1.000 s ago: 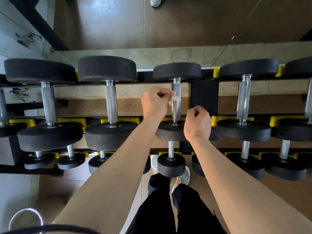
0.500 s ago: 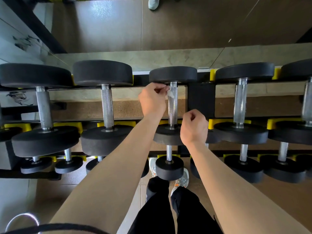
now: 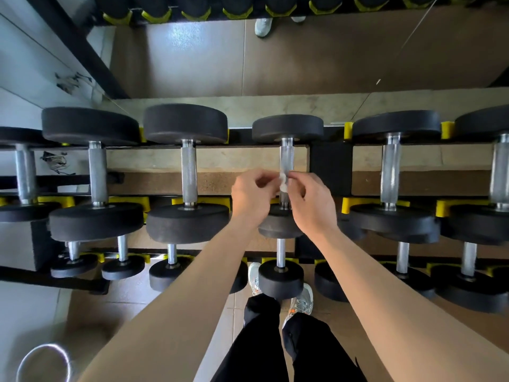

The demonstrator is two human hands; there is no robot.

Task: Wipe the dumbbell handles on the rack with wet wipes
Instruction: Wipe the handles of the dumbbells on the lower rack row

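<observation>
Right hand rose, joining left hand on wet wipe between neighbouring dumbbells.

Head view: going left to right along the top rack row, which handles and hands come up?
Far-left handle → second handle → third handle → left hand → fourth handle, wet wipe in front of it → right hand → fifth handle → far-right handle.
</observation>
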